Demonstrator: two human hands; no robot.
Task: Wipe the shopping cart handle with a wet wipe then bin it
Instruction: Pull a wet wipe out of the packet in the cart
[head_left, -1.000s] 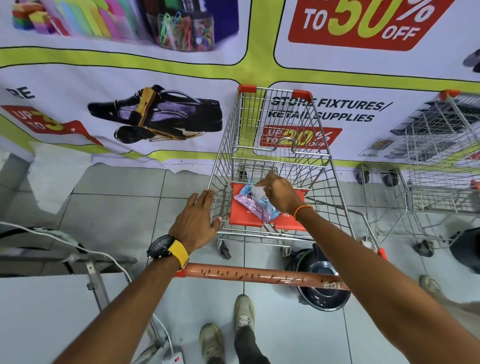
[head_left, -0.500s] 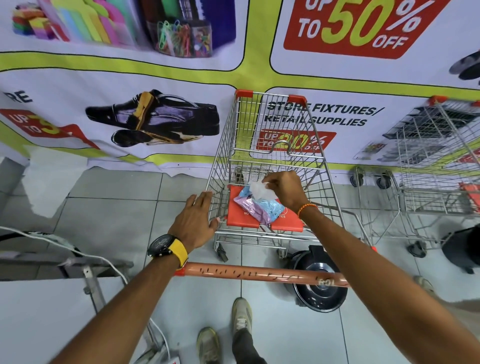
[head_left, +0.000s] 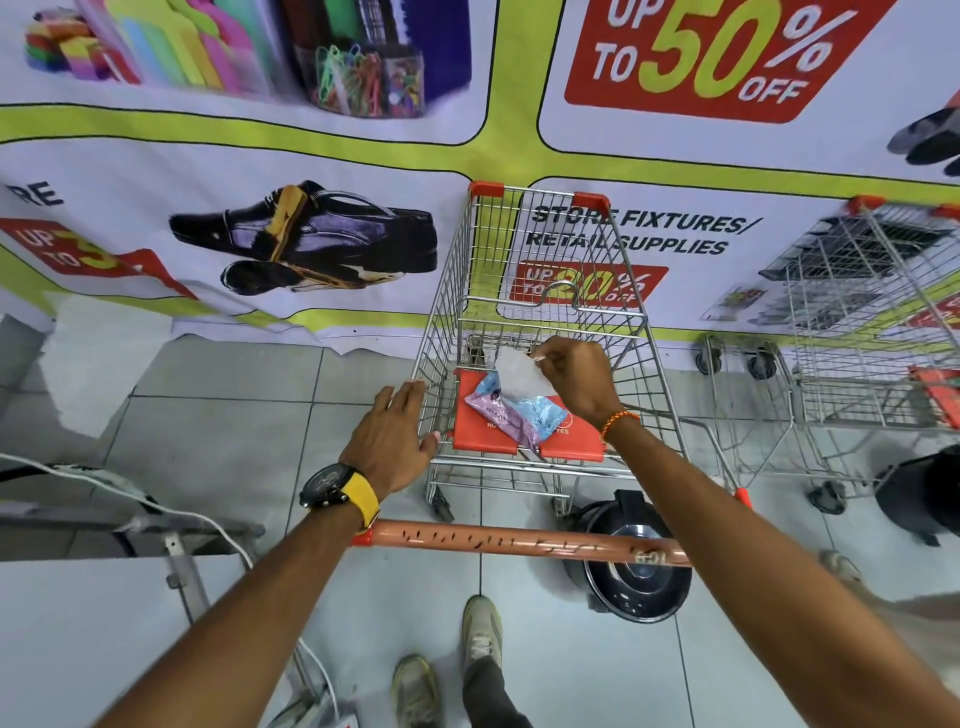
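Right hand (head_left: 574, 379) is pinching a thin, crinkly white wet wipe (head_left: 519, 378) just left of its fingers, above the shiny pink-blue pack (head_left: 511, 413) on the red plastic seat flap (head_left: 563, 441). Left hand (head_left: 392, 441) rests flat and spread on the wire cart (head_left: 524, 291) edge. The smooth orange handle (head_left: 519, 543) runs across lower centre of frame.

Bright even light, fisheye edges, slight blur
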